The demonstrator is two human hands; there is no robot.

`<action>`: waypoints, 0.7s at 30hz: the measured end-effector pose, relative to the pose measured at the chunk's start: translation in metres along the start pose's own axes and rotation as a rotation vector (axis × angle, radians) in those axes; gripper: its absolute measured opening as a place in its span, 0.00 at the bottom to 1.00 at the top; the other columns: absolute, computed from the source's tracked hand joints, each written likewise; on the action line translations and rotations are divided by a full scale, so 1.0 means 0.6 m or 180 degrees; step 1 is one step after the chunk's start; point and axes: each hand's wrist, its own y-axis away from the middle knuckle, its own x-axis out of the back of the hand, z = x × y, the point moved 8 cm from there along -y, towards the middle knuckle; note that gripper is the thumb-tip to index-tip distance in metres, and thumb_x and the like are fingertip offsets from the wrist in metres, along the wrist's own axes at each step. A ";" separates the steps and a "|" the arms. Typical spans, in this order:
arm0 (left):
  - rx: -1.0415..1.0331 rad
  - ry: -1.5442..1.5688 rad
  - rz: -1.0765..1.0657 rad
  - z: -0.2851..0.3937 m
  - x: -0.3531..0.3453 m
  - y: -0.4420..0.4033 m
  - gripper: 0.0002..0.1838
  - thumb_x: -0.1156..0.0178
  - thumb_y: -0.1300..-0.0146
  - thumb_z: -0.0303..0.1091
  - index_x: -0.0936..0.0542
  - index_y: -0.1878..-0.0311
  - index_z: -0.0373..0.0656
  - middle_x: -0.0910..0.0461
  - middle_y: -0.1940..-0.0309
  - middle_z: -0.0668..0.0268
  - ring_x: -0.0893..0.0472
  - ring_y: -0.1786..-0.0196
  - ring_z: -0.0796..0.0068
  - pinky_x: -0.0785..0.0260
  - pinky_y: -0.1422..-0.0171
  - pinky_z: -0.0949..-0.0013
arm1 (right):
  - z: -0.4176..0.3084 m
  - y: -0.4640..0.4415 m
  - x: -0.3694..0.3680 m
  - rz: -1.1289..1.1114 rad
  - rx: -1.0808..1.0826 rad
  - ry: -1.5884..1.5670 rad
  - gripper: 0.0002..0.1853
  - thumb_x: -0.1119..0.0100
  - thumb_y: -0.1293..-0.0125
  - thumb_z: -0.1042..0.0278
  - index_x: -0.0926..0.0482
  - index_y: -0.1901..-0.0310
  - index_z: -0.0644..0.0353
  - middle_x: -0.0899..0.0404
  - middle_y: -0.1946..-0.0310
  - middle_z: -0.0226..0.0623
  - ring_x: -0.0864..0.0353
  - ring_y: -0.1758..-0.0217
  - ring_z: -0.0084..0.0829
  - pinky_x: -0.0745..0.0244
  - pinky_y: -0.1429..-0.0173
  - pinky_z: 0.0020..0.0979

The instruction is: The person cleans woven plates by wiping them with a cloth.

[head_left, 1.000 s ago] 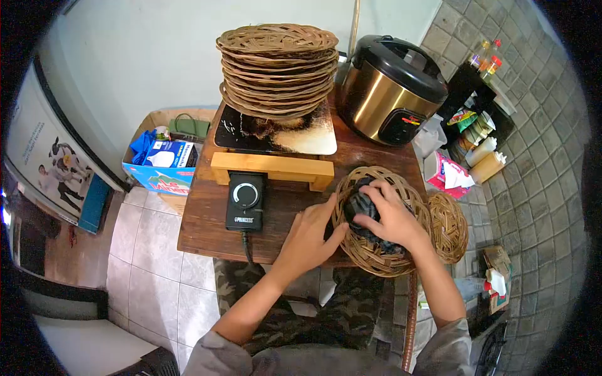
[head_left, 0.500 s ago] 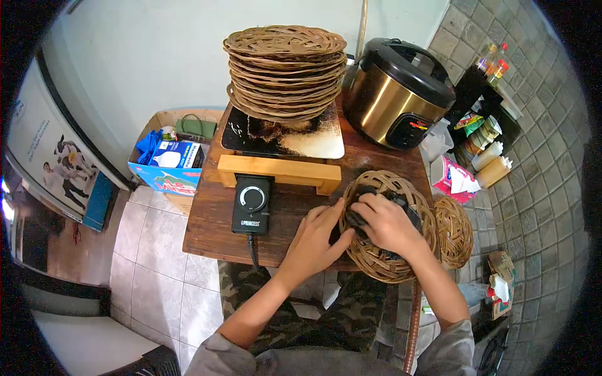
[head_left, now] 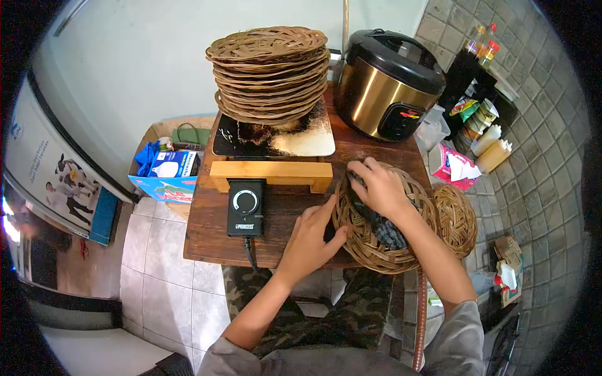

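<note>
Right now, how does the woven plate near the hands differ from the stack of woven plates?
The single woven plate lies nearer the person; the stack stands farther back, on a stained griddle. The woven plate holds a dark cloth under the right hand; the stack shows no cloth. Both are brown and woven.

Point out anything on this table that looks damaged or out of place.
The flat black plate looks worn or stained: its dark finish breaks into a pale, brownish patch toward the right. A stack of woven plates sits on it, odd if that's a heating surface.
</note>
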 end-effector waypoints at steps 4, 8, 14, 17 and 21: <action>0.0015 -0.0068 -0.0036 0.005 0.005 -0.002 0.38 0.35 0.37 0.41 0.35 0.27 0.33 0.25 0.42 0.44 0.29 0.36 0.47 0.39 0.28 0.55 | 0.001 0.006 -0.007 0.0108 0.0402 -0.0777 0.13 0.35 0.36 0.70 0.21 0.50 0.59 0.24 0.60 0.45 0.20 0.56 0.50 0.25 0.55 0.44; 0.0236 -0.0004 -0.0117 -0.003 0.004 0.004 0.38 0.37 0.34 0.44 0.35 0.28 0.30 0.27 0.39 0.43 0.32 0.33 0.48 0.39 0.29 0.54 | -0.035 0.018 -0.009 -0.0839 0.0508 -0.1568 0.12 0.36 0.36 0.68 0.20 0.51 0.55 0.23 0.60 0.44 0.21 0.52 0.49 0.25 0.50 0.43; 0.0201 -0.0023 -0.0134 -0.007 0.005 0.006 0.39 0.37 0.36 0.44 0.35 0.27 0.30 0.28 0.37 0.43 0.33 0.32 0.46 0.39 0.28 0.53 | -0.061 0.035 -0.007 -0.1181 0.0626 -0.1525 0.13 0.36 0.36 0.66 0.20 0.51 0.56 0.23 0.58 0.43 0.21 0.52 0.48 0.24 0.50 0.42; 0.0197 -0.0089 -0.0189 -0.008 0.002 0.006 0.39 0.38 0.36 0.43 0.35 0.27 0.31 0.28 0.37 0.44 0.33 0.33 0.46 0.39 0.29 0.53 | -0.052 0.026 -0.007 -0.0713 0.0476 -0.1269 0.13 0.37 0.35 0.66 0.22 0.50 0.55 0.23 0.58 0.43 0.20 0.53 0.48 0.24 0.52 0.42; 0.0103 -0.0172 -0.0160 -0.005 0.002 0.009 0.38 0.35 0.37 0.41 0.34 0.26 0.37 0.30 0.36 0.44 0.31 0.33 0.44 0.40 0.27 0.54 | -0.009 0.010 -0.002 -0.0023 -0.0075 -0.0587 0.13 0.36 0.36 0.70 0.23 0.50 0.56 0.25 0.60 0.44 0.21 0.55 0.51 0.25 0.53 0.44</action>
